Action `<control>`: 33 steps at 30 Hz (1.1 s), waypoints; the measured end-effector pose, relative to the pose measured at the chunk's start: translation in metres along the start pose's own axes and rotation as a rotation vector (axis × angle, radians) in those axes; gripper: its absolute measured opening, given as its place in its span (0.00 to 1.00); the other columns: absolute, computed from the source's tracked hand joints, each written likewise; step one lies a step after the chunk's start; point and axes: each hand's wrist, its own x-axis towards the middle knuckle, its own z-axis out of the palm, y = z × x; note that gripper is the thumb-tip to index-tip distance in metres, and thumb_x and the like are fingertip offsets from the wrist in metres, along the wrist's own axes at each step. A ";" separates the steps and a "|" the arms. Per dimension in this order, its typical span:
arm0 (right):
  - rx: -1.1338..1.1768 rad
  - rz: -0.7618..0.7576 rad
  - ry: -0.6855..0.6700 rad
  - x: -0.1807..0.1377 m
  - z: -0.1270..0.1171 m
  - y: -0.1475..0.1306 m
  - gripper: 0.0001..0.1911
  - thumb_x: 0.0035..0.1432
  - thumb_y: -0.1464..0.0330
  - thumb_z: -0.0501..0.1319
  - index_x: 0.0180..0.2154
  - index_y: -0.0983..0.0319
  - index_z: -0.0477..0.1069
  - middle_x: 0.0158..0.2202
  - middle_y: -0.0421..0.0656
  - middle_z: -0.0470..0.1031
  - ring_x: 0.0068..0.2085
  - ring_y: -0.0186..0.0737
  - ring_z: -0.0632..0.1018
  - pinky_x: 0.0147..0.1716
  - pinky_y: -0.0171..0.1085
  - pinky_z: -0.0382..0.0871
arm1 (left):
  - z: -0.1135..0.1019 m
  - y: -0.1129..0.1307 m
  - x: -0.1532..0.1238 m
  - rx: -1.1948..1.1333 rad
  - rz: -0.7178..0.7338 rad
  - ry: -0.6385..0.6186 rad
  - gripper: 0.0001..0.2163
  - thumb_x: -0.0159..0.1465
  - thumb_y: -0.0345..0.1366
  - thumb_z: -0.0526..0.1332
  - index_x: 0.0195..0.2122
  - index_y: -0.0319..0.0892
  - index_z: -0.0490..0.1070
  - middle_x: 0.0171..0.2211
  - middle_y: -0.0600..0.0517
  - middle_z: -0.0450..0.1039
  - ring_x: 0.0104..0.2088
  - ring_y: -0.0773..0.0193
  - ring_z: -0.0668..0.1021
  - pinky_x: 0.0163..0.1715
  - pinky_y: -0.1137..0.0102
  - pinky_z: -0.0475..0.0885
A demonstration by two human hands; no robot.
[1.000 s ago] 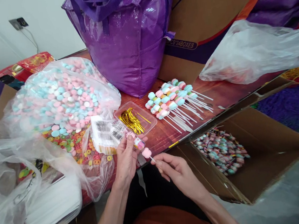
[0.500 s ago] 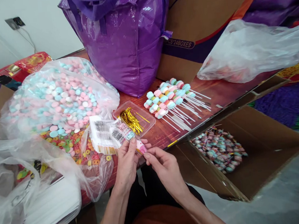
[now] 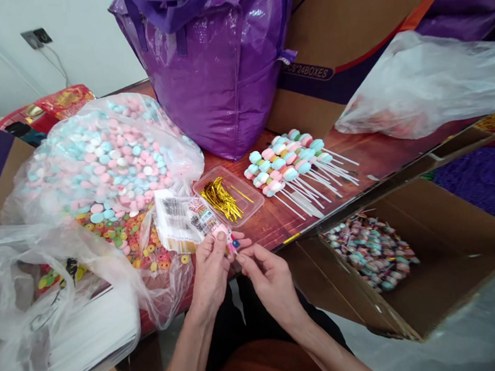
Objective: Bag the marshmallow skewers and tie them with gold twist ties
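Observation:
My left hand (image 3: 212, 270) is closed around a small printed candy bag (image 3: 209, 219), its thumb pressing on the front. Pink and blue show at the bag's lower end, between my hands. There the thumb and forefinger of my right hand (image 3: 269, 279) pinch together; what lies between them is too small to make out. Just beyond the bag, gold twist ties (image 3: 222, 198) lie in a clear plastic tray (image 3: 255, 203). A stack of flat printed bags (image 3: 170, 222) is left of the tray. Candy skewers (image 3: 289, 164) on white sticks lie in rows to its right.
Clear sacks of pastel candies (image 3: 125, 145) and ring candies (image 3: 136, 237) crowd the left side. Behind stands a purple bag (image 3: 219, 77). A white plastic bag (image 3: 434, 86) rests at right. Below the table edge, an open carton (image 3: 447, 254) contains wrapped candy skewers (image 3: 374, 249).
The view has shifted slightly, so the scene sits further right. The bag has turned a little in my left hand, showing some blue. My right fingers still pinch at its lower end.

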 end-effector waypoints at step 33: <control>-1.319 -0.016 -0.214 0.147 0.027 -0.038 0.16 0.68 0.72 0.49 0.50 0.64 0.73 0.47 0.55 0.80 0.48 0.52 0.80 0.41 0.40 0.67 | -0.029 0.014 -0.007 -0.135 0.197 0.105 0.15 0.58 0.39 0.72 0.31 0.43 0.63 0.22 0.59 0.62 0.21 0.75 0.60 0.21 0.79 0.58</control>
